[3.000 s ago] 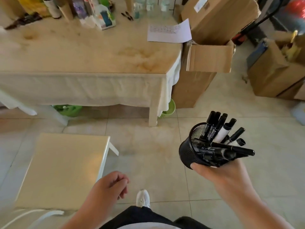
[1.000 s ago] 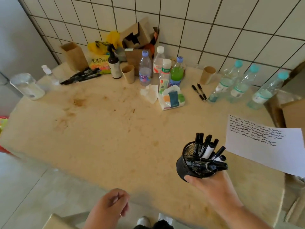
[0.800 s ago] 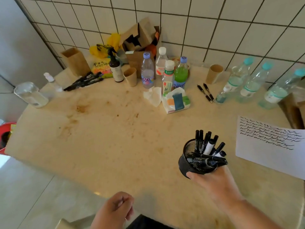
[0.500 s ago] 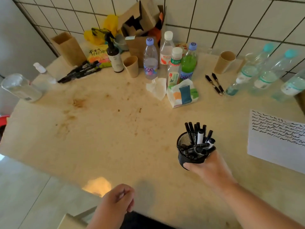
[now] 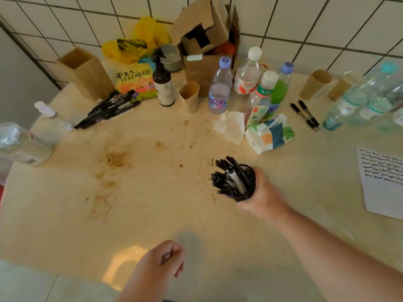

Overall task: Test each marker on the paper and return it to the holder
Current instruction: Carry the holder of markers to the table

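My right hand (image 5: 262, 194) grips a black mesh holder (image 5: 246, 185) over the middle of the table, tilted so its mouth faces left. Several black markers (image 5: 226, 177) stick out of it toward the left. A white paper (image 5: 383, 182) with rows of black squiggles lies at the table's right edge. My left hand (image 5: 162, 261) hovers near the front edge, fingers curled in a loose fist with nothing in it. More black markers (image 5: 109, 109) lie in a pile at the back left.
The stained beige table (image 5: 141, 192) carries several plastic bottles (image 5: 220, 86), paper cups (image 5: 189, 95), a tissue pack (image 5: 269, 136), a crumpled tissue (image 5: 231, 126), two pens (image 5: 305, 114), a spray bottle (image 5: 163, 83), cardboard boxes (image 5: 205, 38) and a tiled wall behind.
I have come from the floor area up to the table. My right hand carried the holder forward over the tabletop and tipped it leftward. The left hand stays fisted.
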